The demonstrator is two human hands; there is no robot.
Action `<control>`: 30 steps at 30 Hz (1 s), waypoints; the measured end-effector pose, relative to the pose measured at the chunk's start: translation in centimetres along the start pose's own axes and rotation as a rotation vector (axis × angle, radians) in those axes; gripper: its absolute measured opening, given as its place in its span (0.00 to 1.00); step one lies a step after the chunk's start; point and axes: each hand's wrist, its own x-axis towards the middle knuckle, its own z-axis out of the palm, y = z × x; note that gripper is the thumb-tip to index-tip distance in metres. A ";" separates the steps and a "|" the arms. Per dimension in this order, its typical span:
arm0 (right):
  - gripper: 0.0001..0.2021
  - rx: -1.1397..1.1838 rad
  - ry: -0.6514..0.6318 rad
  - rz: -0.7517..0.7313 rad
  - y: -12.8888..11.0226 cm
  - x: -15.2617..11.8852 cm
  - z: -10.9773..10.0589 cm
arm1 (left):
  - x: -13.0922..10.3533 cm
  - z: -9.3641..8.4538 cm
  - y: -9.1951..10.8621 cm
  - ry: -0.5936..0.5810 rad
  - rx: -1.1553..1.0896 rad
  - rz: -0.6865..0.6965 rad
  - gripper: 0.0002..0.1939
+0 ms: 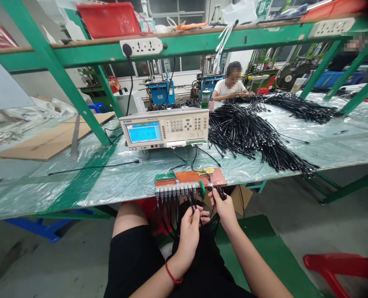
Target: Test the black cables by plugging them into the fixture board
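My left hand [192, 221] is closed on a black cable below the right end of a row of black cable plugs [174, 191] at the bench edge. Close by, my right hand [221, 205] pinches another black cable near its plug, just under the right side of an orange-brown fixture board [186, 177]. Several cables hang down from the plug row toward my lap. A green ring-shaped part [202, 189] sits between the plugs and my right hand. Behind the board stands a cable tester [167, 129] with a lit blue screen, its leads running to the board.
A large pile of black cables [248, 132] lies right of the tester. One loose cable [93, 167] and a metal ruler [75, 138] on cardboard [44, 142] lie left. A green shelf frame [184, 51] crosses above. A person [230, 85] sits across the bench. A red stool [342, 265] stands lower right.
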 end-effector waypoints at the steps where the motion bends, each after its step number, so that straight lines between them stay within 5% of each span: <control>1: 0.30 -0.010 -0.001 -0.008 0.2 0.1 -0.1 | 0.0 0.0 -0.1 -0.005 -0.003 -0.008 0.25; 13: 0.31 -0.007 -0.032 0.011 -1.8 0.8 0.3 | -0.3 0.2 -0.2 -0.044 -0.022 -0.056 0.25; 22: 0.35 0.140 0.052 0.220 -1.9 0.2 -0.2 | -0.3 0.3 -0.2 -0.059 -0.039 -0.044 0.24; 30: 0.34 0.012 0.006 0.124 -2.1 0.1 0.1 | -0.4 0.5 -0.2 -0.088 -0.014 -0.039 0.25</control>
